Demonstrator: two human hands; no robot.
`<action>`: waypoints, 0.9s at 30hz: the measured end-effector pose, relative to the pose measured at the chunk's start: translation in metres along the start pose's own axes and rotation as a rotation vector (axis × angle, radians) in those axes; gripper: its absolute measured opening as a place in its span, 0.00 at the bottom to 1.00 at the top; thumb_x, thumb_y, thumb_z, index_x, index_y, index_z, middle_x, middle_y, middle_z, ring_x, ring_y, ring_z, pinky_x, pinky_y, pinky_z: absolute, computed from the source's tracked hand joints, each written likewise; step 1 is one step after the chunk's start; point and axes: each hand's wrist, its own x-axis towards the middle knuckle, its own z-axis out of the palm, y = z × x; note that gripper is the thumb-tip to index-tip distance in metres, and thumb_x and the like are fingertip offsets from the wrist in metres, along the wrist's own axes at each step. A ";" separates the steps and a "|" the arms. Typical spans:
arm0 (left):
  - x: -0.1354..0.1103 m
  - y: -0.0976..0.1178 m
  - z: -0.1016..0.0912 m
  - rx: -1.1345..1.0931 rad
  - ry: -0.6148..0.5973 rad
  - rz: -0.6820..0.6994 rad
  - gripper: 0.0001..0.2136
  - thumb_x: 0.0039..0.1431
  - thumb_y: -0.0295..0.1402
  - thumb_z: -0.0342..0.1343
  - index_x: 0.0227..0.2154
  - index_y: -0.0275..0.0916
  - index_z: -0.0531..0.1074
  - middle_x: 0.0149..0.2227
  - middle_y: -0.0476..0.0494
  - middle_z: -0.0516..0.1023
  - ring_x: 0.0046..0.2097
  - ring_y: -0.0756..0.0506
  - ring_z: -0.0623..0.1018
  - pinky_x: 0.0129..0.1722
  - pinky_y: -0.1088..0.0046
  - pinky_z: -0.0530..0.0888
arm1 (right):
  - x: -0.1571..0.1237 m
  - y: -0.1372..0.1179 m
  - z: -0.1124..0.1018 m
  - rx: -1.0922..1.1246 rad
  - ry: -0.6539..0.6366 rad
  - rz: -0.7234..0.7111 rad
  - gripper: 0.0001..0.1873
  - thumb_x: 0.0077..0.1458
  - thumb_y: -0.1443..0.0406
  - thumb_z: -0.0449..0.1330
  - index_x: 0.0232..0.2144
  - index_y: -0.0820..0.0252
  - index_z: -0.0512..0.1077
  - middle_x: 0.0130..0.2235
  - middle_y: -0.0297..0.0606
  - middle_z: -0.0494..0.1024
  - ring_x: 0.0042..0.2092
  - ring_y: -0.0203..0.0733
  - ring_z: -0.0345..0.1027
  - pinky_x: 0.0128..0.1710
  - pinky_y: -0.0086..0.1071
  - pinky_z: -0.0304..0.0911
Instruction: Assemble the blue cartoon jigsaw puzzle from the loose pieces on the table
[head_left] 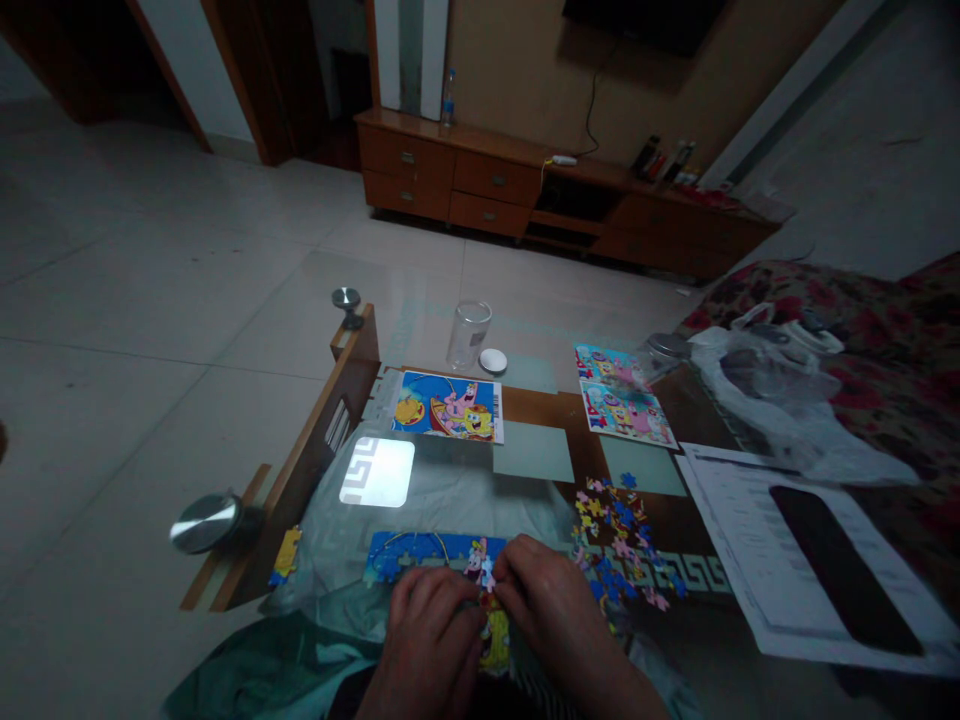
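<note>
Head cam here: the left hand (431, 640) and right hand (551, 610) were brought together, their fingers (517, 575) curled narrow, though I couldn't tell if they held a piece. Right under the fingers lay a part-built blue cartoon cardboard jigsaw (427, 556). Just right of the fingers sat a colourful heap of loose cardboard pieces (619, 545), not yet placed. Farther ahead, a glossy printed SpongeBob picture card (448, 406) lay on the wood-framed glass bench (315, 440).

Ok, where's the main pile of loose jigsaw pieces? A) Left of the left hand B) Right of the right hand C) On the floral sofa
B: the loose jigsaw pieces lie heaped on the table just right of the right hand.
</note>
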 end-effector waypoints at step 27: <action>0.016 0.009 -0.017 -0.123 0.147 0.206 0.07 0.65 0.25 0.47 0.38 0.36 0.70 0.29 0.49 0.77 0.31 0.52 0.76 0.37 0.75 0.74 | -0.019 0.015 -0.008 -0.016 0.136 0.044 0.08 0.52 0.76 0.56 0.27 0.59 0.69 0.29 0.35 0.74 0.30 0.41 0.69 0.29 0.30 0.57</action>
